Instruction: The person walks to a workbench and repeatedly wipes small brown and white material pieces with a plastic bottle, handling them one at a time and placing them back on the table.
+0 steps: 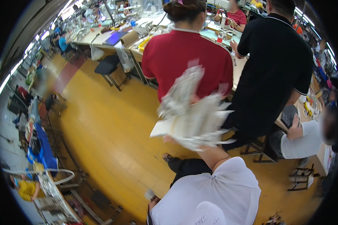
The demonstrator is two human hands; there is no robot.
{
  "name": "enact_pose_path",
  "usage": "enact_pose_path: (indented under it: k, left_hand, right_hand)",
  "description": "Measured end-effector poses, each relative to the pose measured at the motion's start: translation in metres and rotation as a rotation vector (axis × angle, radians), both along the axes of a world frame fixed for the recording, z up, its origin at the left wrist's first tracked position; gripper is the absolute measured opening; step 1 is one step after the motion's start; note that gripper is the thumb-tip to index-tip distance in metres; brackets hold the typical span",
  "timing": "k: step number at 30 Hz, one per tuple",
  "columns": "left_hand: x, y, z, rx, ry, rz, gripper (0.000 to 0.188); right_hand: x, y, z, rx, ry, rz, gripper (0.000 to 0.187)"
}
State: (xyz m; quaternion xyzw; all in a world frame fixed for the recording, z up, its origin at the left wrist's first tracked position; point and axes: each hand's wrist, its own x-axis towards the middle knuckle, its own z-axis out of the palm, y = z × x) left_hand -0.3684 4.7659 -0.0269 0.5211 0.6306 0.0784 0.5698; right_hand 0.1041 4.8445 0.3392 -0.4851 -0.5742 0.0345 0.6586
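Observation:
My right arm reaches forward from a white short sleeve. In my right hand [169,139] is a loose bundle of thin white cut pieces [202,122], smeared by motion, with narrow strips sticking out along its right side. The bundle covers most of that hand; only bits of skin show at its edges. Just beyond it stands a person in a red shirt [189,60], back turned. Low beside my body, my left hand [153,203] is partly visible, closed round a small whitish object [150,194] whose kind I cannot make out.
A person in a black shirt [276,60] stands ahead to the right; another in white [302,140] sits at the right. Cluttered worktables [97,37] line the far side, with a dark stool [107,65] before them. Benches [60,195] run along the left of the yellow floor [105,120].

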Motion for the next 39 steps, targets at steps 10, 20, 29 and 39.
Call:
enact_pose_path:
  k: [10,20,29,39]
  left_hand:
    - [-0.019,0.299,0.048,0.161,-0.139,0.271,0.039]
    - [-0.037,0.52,0.022,-0.311,-0.096,0.346,0.043]
    - [-0.021,0.85,0.009,-0.668,-0.314,0.336,0.051]
    - [0.234,1.113,0.052,-0.364,-0.477,0.139,0.05]
  right_hand:
    - [-0.032,0.235,-0.016,0.031,-0.357,-0.007,0.121]
    - [-0.038,0.438,-0.043,-0.527,0.445,0.215,0.115]
    - [0.008,0.604,-0.044,-0.365,1.027,0.073,0.097]
    - [0.123,0.774,-0.074,-0.248,1.155,-0.178,0.088]
